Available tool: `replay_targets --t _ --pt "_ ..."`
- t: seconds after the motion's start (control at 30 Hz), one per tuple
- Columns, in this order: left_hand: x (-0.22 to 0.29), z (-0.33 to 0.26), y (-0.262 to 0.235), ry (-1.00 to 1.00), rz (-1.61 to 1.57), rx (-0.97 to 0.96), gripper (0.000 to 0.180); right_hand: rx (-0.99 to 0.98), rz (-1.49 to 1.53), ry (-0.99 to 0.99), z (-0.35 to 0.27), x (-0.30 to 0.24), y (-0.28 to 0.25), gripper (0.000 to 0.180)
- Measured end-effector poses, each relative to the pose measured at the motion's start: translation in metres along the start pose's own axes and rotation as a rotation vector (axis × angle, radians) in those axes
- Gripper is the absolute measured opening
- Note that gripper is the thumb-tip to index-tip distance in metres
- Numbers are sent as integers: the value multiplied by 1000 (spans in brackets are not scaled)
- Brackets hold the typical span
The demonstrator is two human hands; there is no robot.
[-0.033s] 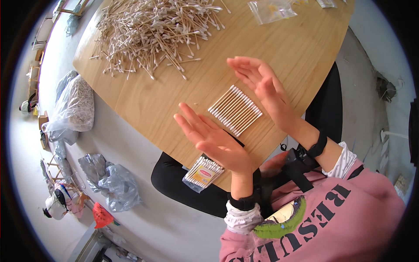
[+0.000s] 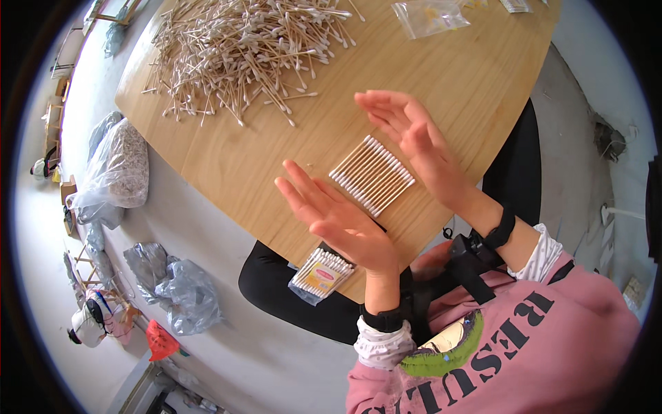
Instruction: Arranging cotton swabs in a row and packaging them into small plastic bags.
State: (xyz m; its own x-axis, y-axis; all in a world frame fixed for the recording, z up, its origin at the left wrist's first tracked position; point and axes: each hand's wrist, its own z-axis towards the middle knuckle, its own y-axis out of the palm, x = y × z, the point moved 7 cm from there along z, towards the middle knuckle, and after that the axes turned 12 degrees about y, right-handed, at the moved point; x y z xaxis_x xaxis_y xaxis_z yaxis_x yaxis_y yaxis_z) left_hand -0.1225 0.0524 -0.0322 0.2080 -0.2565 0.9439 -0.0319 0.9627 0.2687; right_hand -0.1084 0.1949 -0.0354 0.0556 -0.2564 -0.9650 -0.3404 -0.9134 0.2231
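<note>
A neat flat row of cotton swabs lies side by side on the wooden table, white tips at both ends. My left hand is on the left of the row, fingers extended and palm empty. On the row's other side, my right hand is also empty, with its fingers stretched out and thumb apart. The palms roughly face each other across the swabs, and neither appears to grip them. Below my left hand, a clear pack of cotton swabs with a yellow and pink label sits at the table's near edge.
A big heap of loose cotton swabs covers the table's far left. A clear zip bag lies at the far right. Stuffed plastic bags and crumpled grey bags rest on the floor at left.
My right hand has shifted very slightly to the left. The swab row and the pack stay in place.
</note>
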Motion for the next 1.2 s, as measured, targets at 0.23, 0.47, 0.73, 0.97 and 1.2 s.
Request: replay_targets --t 0.23,0.47,0.73,0.97,1.2 --pt "3 -7 6 -59 -73 39 80 -73 26 55 -3 -1 8 77" --pt "9 -14 0 -52 -62 25 78 -75 27 79 -7 -3 8 71" --pt "21 -29 28 192 1236 -770 103 107 -491 -76 46 -39 -14 29" --pt "-6 -46 34 193 1353 -853 113 44 -1313 -465 85 -43 72 37" --pt "2 -42 31 167 1252 -804 111 88 -1347 -449 110 -25 75 18"
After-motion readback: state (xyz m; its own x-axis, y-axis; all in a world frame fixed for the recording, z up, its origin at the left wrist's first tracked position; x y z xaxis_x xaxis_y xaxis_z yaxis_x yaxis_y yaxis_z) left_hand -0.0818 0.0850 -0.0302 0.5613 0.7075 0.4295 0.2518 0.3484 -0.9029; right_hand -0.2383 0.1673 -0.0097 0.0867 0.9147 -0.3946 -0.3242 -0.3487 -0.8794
